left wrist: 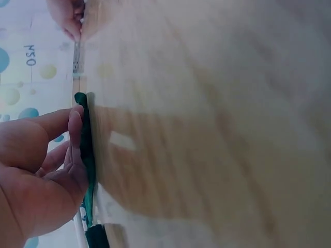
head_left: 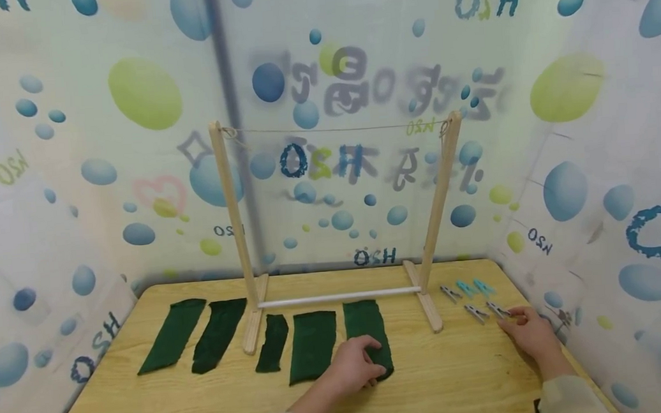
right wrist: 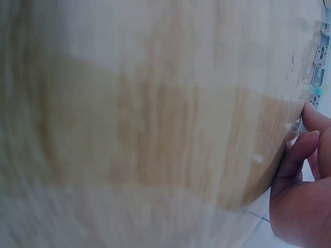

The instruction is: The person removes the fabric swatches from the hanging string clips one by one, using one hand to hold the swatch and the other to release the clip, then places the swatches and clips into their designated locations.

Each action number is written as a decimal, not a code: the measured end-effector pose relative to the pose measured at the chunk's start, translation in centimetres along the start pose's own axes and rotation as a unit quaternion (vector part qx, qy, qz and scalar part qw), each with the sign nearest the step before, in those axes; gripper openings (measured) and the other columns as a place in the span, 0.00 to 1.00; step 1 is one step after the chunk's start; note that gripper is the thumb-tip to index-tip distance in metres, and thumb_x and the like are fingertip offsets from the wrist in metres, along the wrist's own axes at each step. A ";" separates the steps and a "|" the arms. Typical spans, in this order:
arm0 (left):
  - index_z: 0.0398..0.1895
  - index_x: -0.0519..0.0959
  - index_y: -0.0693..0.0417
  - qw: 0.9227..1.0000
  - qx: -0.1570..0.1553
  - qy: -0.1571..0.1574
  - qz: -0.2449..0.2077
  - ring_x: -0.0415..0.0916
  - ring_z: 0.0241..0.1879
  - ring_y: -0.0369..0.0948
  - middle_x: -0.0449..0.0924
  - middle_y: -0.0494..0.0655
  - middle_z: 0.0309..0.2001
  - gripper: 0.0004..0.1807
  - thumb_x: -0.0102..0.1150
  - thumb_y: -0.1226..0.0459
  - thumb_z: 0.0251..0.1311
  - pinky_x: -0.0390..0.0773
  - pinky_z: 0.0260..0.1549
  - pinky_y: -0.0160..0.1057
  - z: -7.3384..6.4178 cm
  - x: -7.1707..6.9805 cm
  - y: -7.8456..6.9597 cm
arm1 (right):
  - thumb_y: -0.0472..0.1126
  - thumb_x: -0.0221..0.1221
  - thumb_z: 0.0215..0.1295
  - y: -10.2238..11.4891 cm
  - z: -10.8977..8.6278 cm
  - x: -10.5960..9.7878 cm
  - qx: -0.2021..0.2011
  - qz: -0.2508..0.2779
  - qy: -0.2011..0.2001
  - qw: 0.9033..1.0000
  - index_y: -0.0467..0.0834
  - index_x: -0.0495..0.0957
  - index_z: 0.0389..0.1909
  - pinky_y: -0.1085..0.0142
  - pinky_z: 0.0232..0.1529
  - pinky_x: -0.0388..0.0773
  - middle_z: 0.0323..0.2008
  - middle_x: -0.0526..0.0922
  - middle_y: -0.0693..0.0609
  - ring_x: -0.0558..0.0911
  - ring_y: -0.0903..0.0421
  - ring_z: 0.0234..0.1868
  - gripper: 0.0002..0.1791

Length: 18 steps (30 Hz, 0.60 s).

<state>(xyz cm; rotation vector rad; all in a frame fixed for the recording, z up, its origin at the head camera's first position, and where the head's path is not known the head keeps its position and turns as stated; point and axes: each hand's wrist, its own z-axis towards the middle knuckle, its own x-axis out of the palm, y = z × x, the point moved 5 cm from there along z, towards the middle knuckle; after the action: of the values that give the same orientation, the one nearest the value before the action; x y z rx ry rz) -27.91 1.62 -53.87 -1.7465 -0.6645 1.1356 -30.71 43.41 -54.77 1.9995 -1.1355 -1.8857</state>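
Several dark green cloth pieces lie flat in a row on the table. On the rightmost cloth (head_left: 367,316) rests my left hand (head_left: 354,365), its thumb and forefinger spread apart over the lower half. The left wrist view shows those fingertips against the edge of the green cloth (left wrist: 86,134). Over at the right, my right hand (head_left: 532,333) has thumb and forefinger at the near end of a grey clothespin (head_left: 495,309), which lies on the table. Beside it are another grey clothespin (head_left: 476,313), a third grey one (head_left: 450,293) and two turquoise clothespins (head_left: 482,286).
A wooden frame stands at the back, with a left post (head_left: 232,213), a right post (head_left: 441,205), a string (head_left: 331,129) tied between their tops and a white bar (head_left: 339,297) low down. Patterned curtains (head_left: 338,231) surround the wooden table (head_left: 435,391).
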 end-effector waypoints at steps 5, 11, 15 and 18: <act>0.61 0.83 0.61 1.000 0.003 -0.001 -0.007 0.81 0.20 0.40 0.83 0.49 0.25 0.23 0.77 0.72 0.63 0.81 0.22 0.37 -0.2 -0.1 -0.3 | 0.53 0.60 0.80 0.1 -0.1 -0.1 -0.001 0.002 0.003 1.000 0.30 0.65 0.73 0.31 0.66 0.70 0.67 0.70 0.20 0.72 0.23 0.66 0.36; 0.61 0.83 0.61 1.000 -0.002 -0.001 -0.010 0.81 0.20 0.40 0.82 0.49 0.25 0.23 0.77 0.72 0.63 0.81 0.22 0.38 -0.2 -0.1 -0.2 | 0.53 0.60 0.80 0.2 -0.2 0.0 -0.005 0.002 0.000 1.000 0.30 0.65 0.73 0.31 0.67 0.71 0.67 0.69 0.19 0.72 0.23 0.66 0.36; 0.61 0.83 0.60 1.000 -0.002 -0.001 -0.005 0.82 0.21 0.40 0.82 0.49 0.25 0.24 0.78 0.72 0.63 0.81 0.23 0.38 -0.1 -0.1 -0.1 | 0.53 0.60 0.80 0.2 -0.2 -0.1 -0.004 0.000 0.000 1.000 0.29 0.65 0.72 0.31 0.66 0.71 0.66 0.70 0.19 0.73 0.23 0.65 0.36; 0.61 0.83 0.60 1.000 0.003 0.000 -0.003 0.82 0.21 0.40 0.82 0.49 0.25 0.24 0.77 0.72 0.63 0.80 0.23 0.37 -0.2 -0.1 0.0 | 0.54 0.61 0.80 0.1 -0.1 0.0 0.004 0.000 0.004 1.000 0.29 0.65 0.72 0.31 0.66 0.71 0.66 0.70 0.19 0.73 0.23 0.65 0.37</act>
<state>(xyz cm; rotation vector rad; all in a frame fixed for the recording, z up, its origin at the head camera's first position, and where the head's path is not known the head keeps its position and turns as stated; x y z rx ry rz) -27.81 1.49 -53.80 -1.7378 -0.6647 1.1334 -30.63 43.29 -54.67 2.0093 -1.1429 -1.8729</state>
